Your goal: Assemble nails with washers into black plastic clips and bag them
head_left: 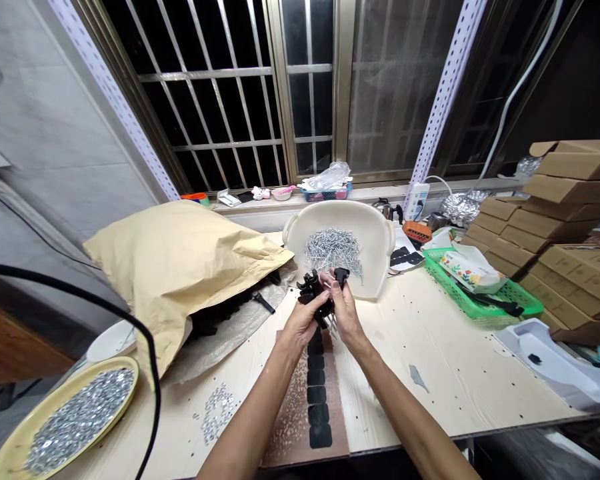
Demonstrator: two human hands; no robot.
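Black plastic pieces (313, 288) hide whether fingers (334, 284) of left hand (304, 325) and right hand (346, 312) pinch them.

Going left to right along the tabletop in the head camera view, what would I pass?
Yellow plate of shiny metal bits → small scattered metal bits → row of black squares → green basket → stacked cardboard boxes

Nails (333, 250) in plastic tray (375, 240) ahead; fasteners (77, 420) on platter (70, 390) left; cardboard boxes (570, 200) right.
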